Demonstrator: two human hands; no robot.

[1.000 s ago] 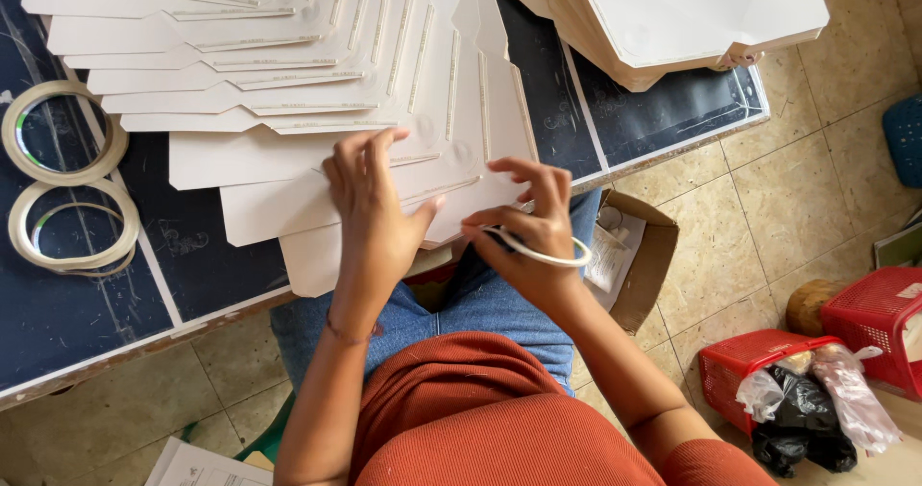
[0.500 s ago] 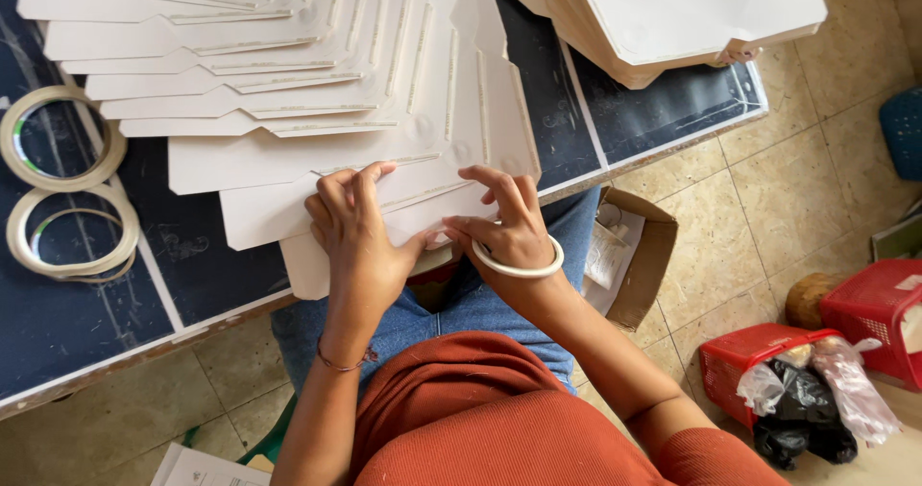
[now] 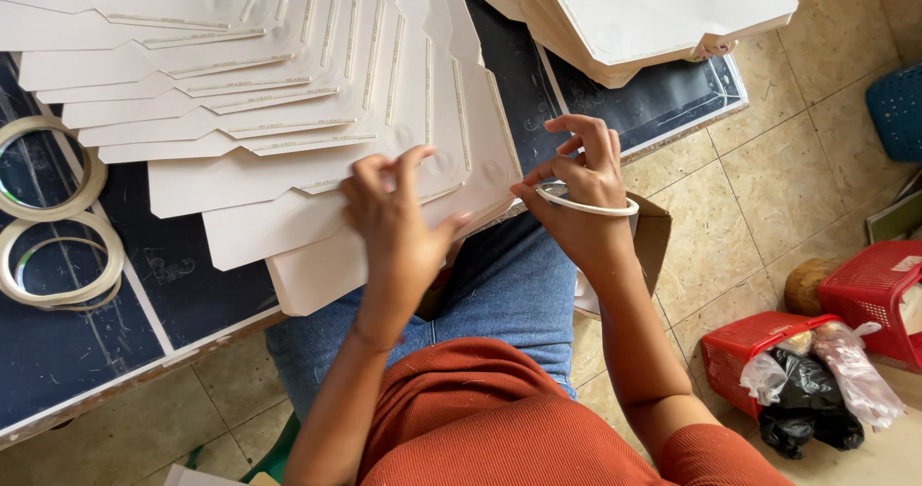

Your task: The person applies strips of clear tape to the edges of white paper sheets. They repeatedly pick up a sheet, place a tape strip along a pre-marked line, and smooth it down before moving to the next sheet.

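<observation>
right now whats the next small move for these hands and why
Probably draw the tape along the edge of the nearest card sheet. The right hand holds the tape ring just off that sheet's corner, while the left hand presses the sheet flat. The sheets fanned behind already show strips.

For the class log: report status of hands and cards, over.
Left hand pressing the nearest white card. Right hand at the card's edge, tape roll looped on it. Nothing in the way.

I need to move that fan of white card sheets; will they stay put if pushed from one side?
Probably not. The card sheets look thin, smooth and loosely overlapped, so they would likely slide apart. The left hand presses the nearest one, which overhangs the table and could droop.
</observation>
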